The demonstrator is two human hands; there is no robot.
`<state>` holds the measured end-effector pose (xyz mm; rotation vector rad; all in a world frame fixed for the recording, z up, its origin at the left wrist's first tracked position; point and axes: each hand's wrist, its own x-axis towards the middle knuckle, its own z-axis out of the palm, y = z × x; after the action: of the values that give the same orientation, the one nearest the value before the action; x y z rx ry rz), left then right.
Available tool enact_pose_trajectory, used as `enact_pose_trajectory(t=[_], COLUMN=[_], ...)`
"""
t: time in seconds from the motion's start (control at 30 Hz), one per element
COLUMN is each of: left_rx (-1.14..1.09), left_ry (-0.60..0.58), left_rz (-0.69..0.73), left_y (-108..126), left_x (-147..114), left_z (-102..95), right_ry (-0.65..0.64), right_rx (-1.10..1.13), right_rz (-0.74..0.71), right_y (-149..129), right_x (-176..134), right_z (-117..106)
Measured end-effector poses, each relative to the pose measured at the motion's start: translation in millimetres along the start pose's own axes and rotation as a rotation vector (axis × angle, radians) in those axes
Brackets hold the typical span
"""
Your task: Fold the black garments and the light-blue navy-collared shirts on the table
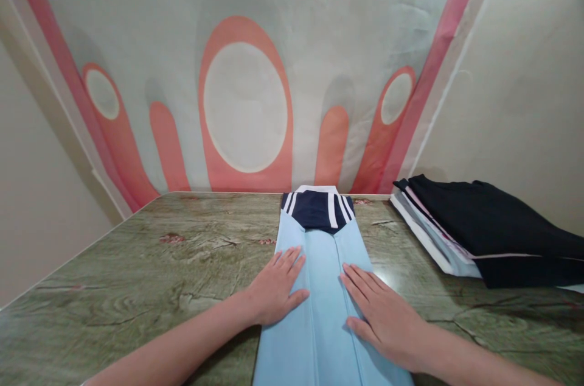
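A light blue garment (325,301) with a navy, white-striped collar part (314,210) lies lengthwise on the table, its sides folded inward into a long narrow strip. Two lengthwise fold edges run down its middle. My left hand (279,285) rests flat on its left side, fingers stretched out. On the right side of the fabric my right hand (381,316) lies flat too, fingers extended and angled up to the left. Neither hand grips anything. The near end of the garment runs out of the bottom of the view.
To the right stands a stack of folded clothes (493,221), black on top with white and grey ones below. The wood-grain table (137,288) extends to both sides. Behind its far edge is a wall covering (310,39) with pink-red shapes.
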<state>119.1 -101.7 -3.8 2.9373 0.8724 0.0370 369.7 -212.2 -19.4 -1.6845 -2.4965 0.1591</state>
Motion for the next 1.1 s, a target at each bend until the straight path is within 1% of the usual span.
enact_pose_trajectory(t=[0.13, 0.2, 0.27, 0.33, 0.4, 0.47, 0.53, 0.6, 0.7, 0.77, 0.87, 0.97, 1.1], left_rx=[-0.014, -0.034, -0.07, -0.102, -0.096, -0.047, -0.008, 0.001, -0.017, -0.035, -0.066, -0.083, -0.025], left_ry=[-0.036, -0.044, -0.009, 0.073, 0.177, 0.238, 0.255, 0.248, 0.231, 0.225, 0.19, 0.161, 0.221], left_rz=[-0.001, 0.014, 0.028, 0.033, 0.047, 0.037, -0.023, -0.086, -0.108, -0.101, -0.108, -0.131, -0.127], left_y=[3, 0, -8, -22, -38, -54, -66, -73, -77, -78, -79, -81, -88], left_x=[-4, 1, 14, 37, 67, 98, 126, 145, 155, 155, 155, 161, 178], left_z=[-6.1, -13.9, -22.3, -27.5, -26.1, -17.2, -3.0, 12.5, 29.6, 33.9, 30.7, 22.5, 16.8], right_ry=[0.013, 0.007, 0.014, 0.066, 0.15, 0.196, 0.191, 0.173, 0.132, 0.12, 0.131, 0.131, 0.139], right_rx=[-0.021, 0.005, 0.054, 0.089, 0.085, 0.044, 0.019, 0.016, 0.009, -0.003, -0.019, -0.035, -0.058], right_rz=[0.017, 0.006, -0.005, 0.011, 0.025, 0.06, 0.123, 0.195, 0.261, 0.293, 0.341, 0.351, 0.346], right_y=[-8, -3, 10, 29, 51, 73, 91, 105, 121, 130, 137, 139, 138], right_x=[0, 11, 33, 64, 101, 137, 166, 186, 195, 194, 190, 191, 192], right_z=[-7, -16, -27, -34, -34, -26, -14, -2, 9, 14, 18, 20, 23])
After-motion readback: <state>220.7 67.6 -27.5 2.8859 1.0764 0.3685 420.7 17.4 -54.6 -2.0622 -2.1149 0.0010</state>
